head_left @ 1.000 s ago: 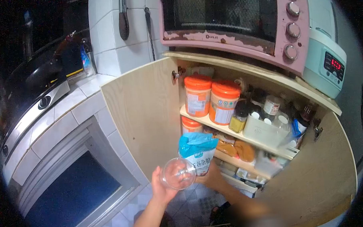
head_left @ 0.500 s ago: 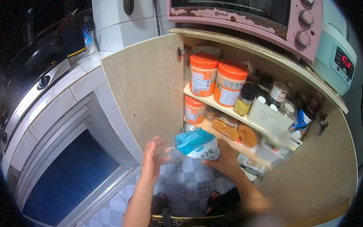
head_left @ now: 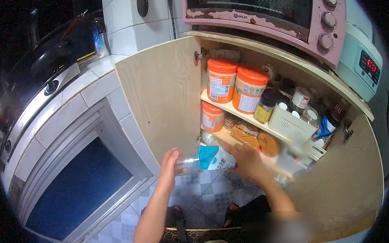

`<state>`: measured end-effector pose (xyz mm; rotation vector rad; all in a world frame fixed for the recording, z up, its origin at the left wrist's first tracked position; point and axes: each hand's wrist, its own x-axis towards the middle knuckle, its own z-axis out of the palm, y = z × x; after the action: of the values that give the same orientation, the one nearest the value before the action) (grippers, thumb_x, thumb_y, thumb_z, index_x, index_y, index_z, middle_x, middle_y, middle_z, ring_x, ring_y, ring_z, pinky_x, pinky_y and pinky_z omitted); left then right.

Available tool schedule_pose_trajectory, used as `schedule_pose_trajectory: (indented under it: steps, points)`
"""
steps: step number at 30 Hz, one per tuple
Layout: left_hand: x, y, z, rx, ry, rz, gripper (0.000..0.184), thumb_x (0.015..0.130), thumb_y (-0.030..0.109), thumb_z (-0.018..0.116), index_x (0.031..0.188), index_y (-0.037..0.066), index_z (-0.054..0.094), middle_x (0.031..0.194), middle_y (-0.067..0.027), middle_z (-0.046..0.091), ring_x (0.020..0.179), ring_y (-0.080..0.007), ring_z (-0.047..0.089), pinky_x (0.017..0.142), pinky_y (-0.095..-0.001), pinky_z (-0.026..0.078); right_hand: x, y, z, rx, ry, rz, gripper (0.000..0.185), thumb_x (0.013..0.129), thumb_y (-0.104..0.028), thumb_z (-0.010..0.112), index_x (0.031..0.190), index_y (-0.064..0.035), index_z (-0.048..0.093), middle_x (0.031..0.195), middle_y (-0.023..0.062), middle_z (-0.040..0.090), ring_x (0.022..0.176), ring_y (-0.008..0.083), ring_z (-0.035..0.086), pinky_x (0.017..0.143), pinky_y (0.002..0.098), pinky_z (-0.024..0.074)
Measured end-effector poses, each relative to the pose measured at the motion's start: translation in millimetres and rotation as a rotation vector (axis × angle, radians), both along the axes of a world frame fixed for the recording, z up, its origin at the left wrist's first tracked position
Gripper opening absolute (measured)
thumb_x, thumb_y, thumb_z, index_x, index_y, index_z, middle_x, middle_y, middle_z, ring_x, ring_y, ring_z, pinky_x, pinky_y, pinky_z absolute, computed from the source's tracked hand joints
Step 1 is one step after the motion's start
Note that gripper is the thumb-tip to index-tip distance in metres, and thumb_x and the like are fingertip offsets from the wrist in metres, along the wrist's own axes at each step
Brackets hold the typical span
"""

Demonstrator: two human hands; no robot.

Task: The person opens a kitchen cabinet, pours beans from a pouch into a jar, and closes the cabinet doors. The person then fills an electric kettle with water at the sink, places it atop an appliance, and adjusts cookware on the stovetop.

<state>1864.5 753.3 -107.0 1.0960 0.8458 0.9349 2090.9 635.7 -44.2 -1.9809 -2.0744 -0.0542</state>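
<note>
My left hand is closed round the end of a clear plastic jar, which lies on its side in the air. The teal and white printed bag, with Chinese lettering on it, meets the right end of the jar. Whether the bag's teal end is over the jar's mouth or inside it, I cannot tell. My right hand grips the white end of the bag, and some of its fingers are hidden behind it. Both hands are in front of an open cupboard, above the tiled floor.
Orange-lidded tubs, a yellow-labelled jar and a white bin of bottles fill the upper shelf. Brown packages lie below. Open doors flank both sides. A pink oven and green cooker stand above.
The bag has turned and lies straighter in line with the jar, its teal part smoother and smaller in view. My right hand has moved up and right. The whole view has shifted slightly.
</note>
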Motion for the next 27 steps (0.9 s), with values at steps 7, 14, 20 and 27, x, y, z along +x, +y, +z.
schedule_pose_trajectory:
  steps: [7, 14, 20, 27]
  points:
    - [1.2, 1.4, -6.1, -0.148, -0.107, -0.050, 0.062, 0.080, 0.051, 0.049, 0.122, 0.007, 0.040, 0.117, -0.0109, 0.047, 0.090, -0.0241, 0.053, 0.070, -0.0374, 0.047, -2.8, 3.7, 35.4, -0.012, -0.083, 0.088, 0.082, 0.066, -0.015, 0.067, 0.136, -0.0203, 0.024, 0.097, 0.0136, 0.054, 0.085, 0.0312, 0.057, 0.070, 0.0406, 0.0479]
    - [-2.4, -2.4, -6.9, -0.269, -0.118, -0.112, 0.063, 0.079, 0.052, 0.048, 0.122, 0.007, 0.040, 0.117, -0.0112, 0.046, 0.092, -0.0255, 0.051, 0.075, -0.0423, 0.046, -22.0, 1.8, 66.5, -0.256, -0.267, 0.193, 0.086, 0.066, -0.012, 0.065, 0.136, -0.0367, 0.021, 0.096, 0.0180, 0.053, 0.076, 0.0318, 0.059, 0.065, 0.0403, 0.0486]
    - [-0.3, -8.9, -3.0, -0.364, -0.171, -0.204, 0.066, 0.079, 0.052, 0.047, 0.126, 0.007, 0.035, 0.117, -0.0110, 0.044, 0.096, -0.0269, 0.051, 0.080, -0.0467, 0.042, -19.5, 8.7, 76.2, -0.248, -0.424, 0.285, 0.078, 0.066, -0.019, 0.069, 0.132, -0.0355, 0.031, 0.091, 0.0142, 0.053, 0.074, 0.0290, 0.060, 0.062, 0.0387, 0.0481]
    - [4.6, -13.5, -0.7, -0.493, -0.248, -0.217, 0.065, 0.078, 0.054, 0.045, 0.125, 0.009, 0.036, 0.120, -0.0105, 0.042, 0.107, -0.0310, 0.043, 0.087, -0.0517, 0.037, -23.6, 16.7, 94.2, -0.058, -0.640, 0.394, 0.056, 0.072, -0.012, 0.058, 0.123, -0.0319, 0.047, 0.089, 0.0116, 0.055, 0.067, 0.0247, 0.061, 0.055, 0.0341, 0.0478]
